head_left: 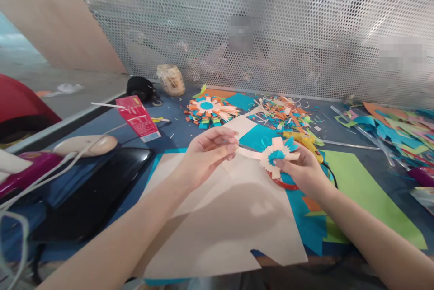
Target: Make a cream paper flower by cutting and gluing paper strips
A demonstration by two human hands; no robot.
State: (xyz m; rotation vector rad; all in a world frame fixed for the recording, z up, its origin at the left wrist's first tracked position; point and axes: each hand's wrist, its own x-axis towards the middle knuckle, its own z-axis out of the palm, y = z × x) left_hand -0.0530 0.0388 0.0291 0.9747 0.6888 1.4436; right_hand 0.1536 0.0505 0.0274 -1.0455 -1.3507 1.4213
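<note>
My left hand (212, 147) is closed in a pinch on the free end of a fringed pale peach paper strip (249, 153). The strip runs right to a small paper rosette (278, 155), peach fringe wrapped round a blue core, which my right hand (303, 170) grips from below. Both hands hover above a large peach paper sheet (230, 217). A red-handled pair of scissors (283, 184) lies under my right hand, mostly hidden.
A finished layered paper flower (208, 110) lies further back, beside a heap of coloured paper scraps (283, 114). A yellow glue gun (303, 142), green paper (362, 190), a red box (138, 117) and a black pad (98, 190) surround the sheet. Perforated metal mesh (271, 23) closes the back.
</note>
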